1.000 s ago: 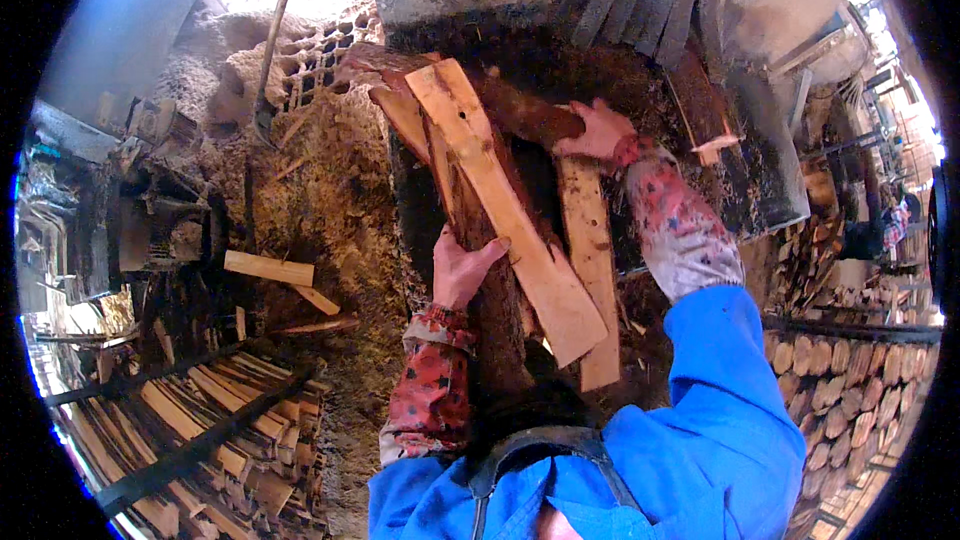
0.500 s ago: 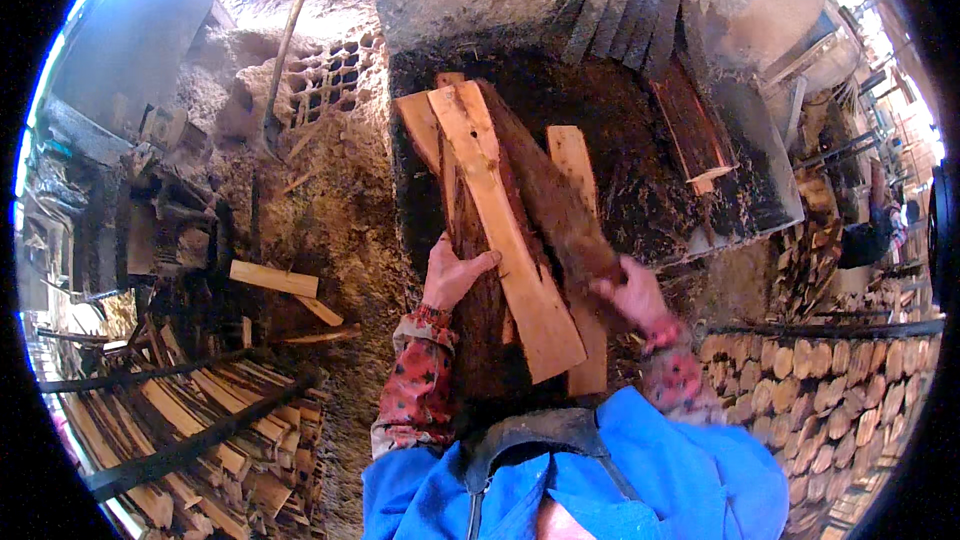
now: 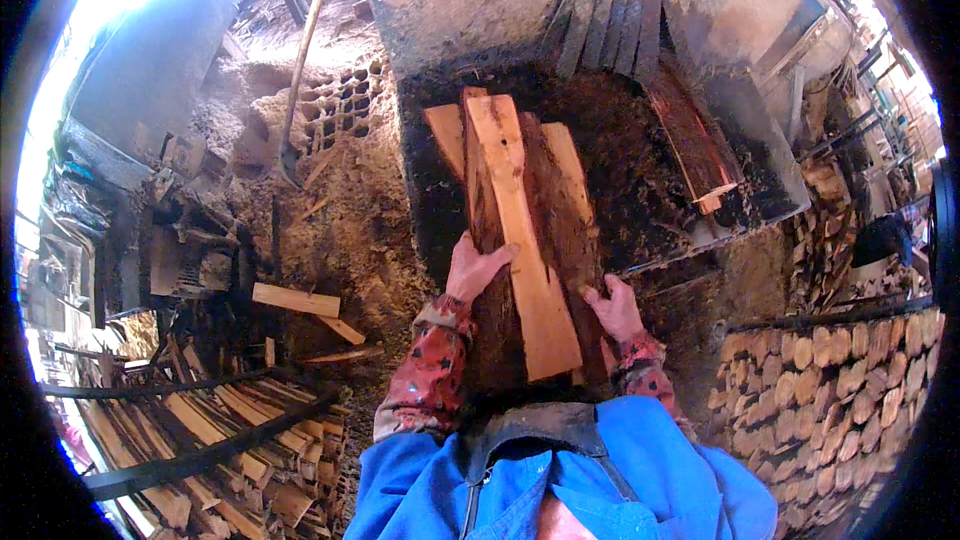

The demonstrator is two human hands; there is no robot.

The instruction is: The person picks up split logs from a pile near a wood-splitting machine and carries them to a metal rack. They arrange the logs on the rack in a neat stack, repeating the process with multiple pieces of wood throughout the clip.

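Observation:
A bundle of rough split wood slabs lies in front of me, pointing away over a dark metal surface. On top is a long pale plank with a small dark knot hole. Beside it shows a brown bark-covered slab, and a paler slab sticks out at its right. Another light piece pokes out at the far left. My left hand grips the bundle's left side, its thumb over the pale plank. My right hand is closed at the bundle's right edge, pinching the bark-covered slab; its fingertips are partly hidden.
A reddish bark slab rests on the dark surface to the right. Stacked firewood stands at the lower left and lower right. Loose offcuts lie at left, below a long-handled tool leaning by a holed brick block.
My right hand has drawn the bark-covered slab in against the pale plank, so the pieces sit closer together. The bundle stands straighter, and the whole view has shifted slightly.

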